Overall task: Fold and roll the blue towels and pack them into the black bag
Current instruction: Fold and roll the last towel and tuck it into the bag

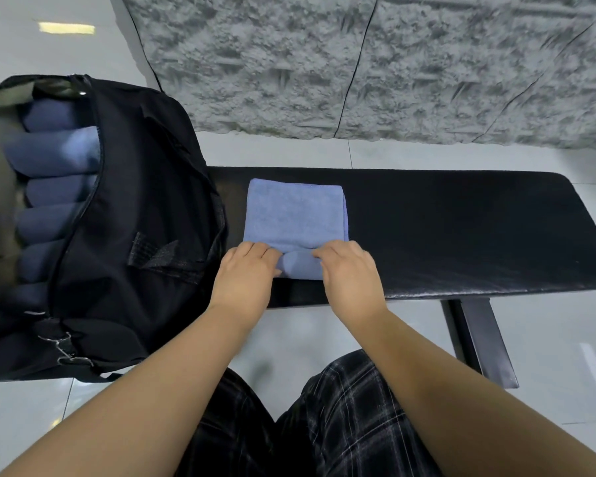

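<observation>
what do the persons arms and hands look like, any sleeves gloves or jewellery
Both forearms are bare with no sleeve in view. The left hand and right hand wear no gloves, rings, watch or bands that show. Dark plaid trousers cover the legs.

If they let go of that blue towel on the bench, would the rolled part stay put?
Probably not: the blue towel looks soft and floppy, so its started roll may loosen. Both the left hand and right hand press it. It seems light and unlikely to slide.

No legible text, label or number anywhere.
</observation>
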Available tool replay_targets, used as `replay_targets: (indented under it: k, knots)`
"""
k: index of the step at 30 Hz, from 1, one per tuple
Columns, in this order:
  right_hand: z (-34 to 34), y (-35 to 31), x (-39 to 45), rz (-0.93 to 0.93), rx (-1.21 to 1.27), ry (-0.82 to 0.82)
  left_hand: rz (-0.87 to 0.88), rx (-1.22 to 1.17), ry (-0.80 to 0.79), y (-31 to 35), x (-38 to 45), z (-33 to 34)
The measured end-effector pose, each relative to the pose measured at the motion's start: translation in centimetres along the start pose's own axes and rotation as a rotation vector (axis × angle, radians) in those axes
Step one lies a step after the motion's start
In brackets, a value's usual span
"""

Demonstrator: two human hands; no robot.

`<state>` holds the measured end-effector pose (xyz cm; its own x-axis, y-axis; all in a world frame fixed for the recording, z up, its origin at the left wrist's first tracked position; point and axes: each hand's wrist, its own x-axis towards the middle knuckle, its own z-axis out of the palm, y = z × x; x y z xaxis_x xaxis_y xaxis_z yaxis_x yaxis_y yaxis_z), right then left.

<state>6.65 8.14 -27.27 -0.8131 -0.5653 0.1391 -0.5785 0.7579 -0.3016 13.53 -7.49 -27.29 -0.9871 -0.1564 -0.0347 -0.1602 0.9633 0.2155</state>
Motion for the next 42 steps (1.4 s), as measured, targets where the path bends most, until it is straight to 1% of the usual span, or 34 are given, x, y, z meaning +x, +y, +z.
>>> replay_targets:
  k: [4,9,11,15,17,18,21,23,25,27,28,30,32,34,36,37,39,42]
  knots:
    - [-0.2,0.0,-0.6,-0.011,0.031,-0.094,-0.015,-0.079,-0.041,-0.4,0.7,0.1]
    - [-0.7,0.3,-0.9,-0.022,-0.044,-0.231,-0.02,-0.081,-0.183,-0.5,0.4,-0.3]
    - [-1.5,-0.1,-0.6,-0.037,-0.045,-0.334,-0.036,-0.113,-0.222,-0.6,-0.3,-0.4]
    - [-2.0,0.1,-0.4,-0.033,-0.053,-0.537,-0.047,-0.128,-0.237,-0.8,-1.2,-0.3]
    - [-2.3,-0.2,0.0,-0.023,-0.073,-0.594,-0.056,-0.138,-0.215,-0.8,-1.3,-0.2]
    - [-2.2,-0.3,0.1,-0.015,-0.094,-0.604,-0.069,-0.141,-0.176,-0.7,-1.3,-0.3]
    - [-2.2,-0.8,0.8,0.035,-0.174,-0.624,-0.04,-0.073,0.064,-0.4,-1.5,-0.5]
    - [-1.7,-0.9,1.1,0.065,-0.145,-0.611,0.023,-0.021,0.214,-0.3,-2.2,-0.4]
    - [-1.5,-1.0,1.5,0.094,-0.141,-0.624,0.13,-0.032,0.211,-0.4,-2.9,-0.3]
    - [-1.6,-0.9,2.0,0.101,-0.154,-0.654,0.147,-0.048,0.131,-0.4,-3.3,-0.2]
    - [-1.8,-0.9,2.2,0.107,-0.166,-0.651,0.125,-0.05,0.098,-0.4,-3.2,-0.1]
    - [-1.8,-0.7,2.3,0.11,-0.159,-0.563,0.087,-0.057,0.079,-0.3,-2.7,-0.1]
    - [-1.8,-0.7,2.1,0.081,-0.139,-0.379,0.064,-0.082,0.093,-0.4,-2.1,0.0]
    - [-1.8,-0.8,1.9,-0.027,-0.149,-0.166,0.052,-0.106,0.086,-0.7,-1.4,0.1]
    - [-1.2,-0.4,1.6,-0.109,-0.116,-0.027,0.021,-0.131,0.049,-0.8,-0.8,-0.3]
    - [-1.0,-0.3,1.3,-0.13,-0.09,-0.009,0.001,-0.132,0.021,-0.7,-0.5,-0.5]
    - [-0.7,0.0,0.7,-0.145,-0.052,-0.024,-0.033,-0.118,-0.014,-0.8,0.3,-0.7]
    - [-0.3,0.2,0.4,-0.131,-0.068,-0.119,-0.107,-0.106,-0.089,-0.8,1.4,-0.9]
